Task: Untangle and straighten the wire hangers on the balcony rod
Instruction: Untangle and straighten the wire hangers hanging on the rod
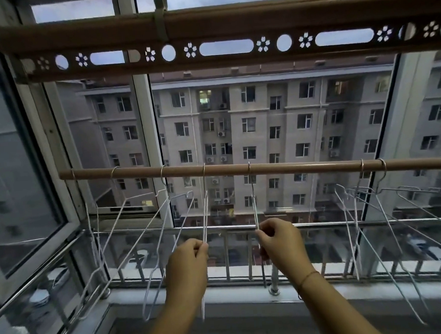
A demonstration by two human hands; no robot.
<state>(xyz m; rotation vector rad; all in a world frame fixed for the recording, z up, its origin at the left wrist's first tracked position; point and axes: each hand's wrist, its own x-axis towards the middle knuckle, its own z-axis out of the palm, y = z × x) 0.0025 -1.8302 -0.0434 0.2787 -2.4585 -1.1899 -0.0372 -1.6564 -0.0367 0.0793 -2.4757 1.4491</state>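
Note:
A brown balcony rod runs left to right at mid height, with several white wire hangers hooked over it. My left hand pinches the wires of one hanger that hangs edge-on from the rod. My right hand pinches the neighbouring hanger, also edge-on. Left of these, several hangers splay out at angles toward the window. On the right, a cluster of hangers hangs crossed and overlapping.
A brown perforated drying rack beam spans overhead. A steel railing runs along the window just behind my hands. An open window sash stands at the left. An apartment block fills the view outside.

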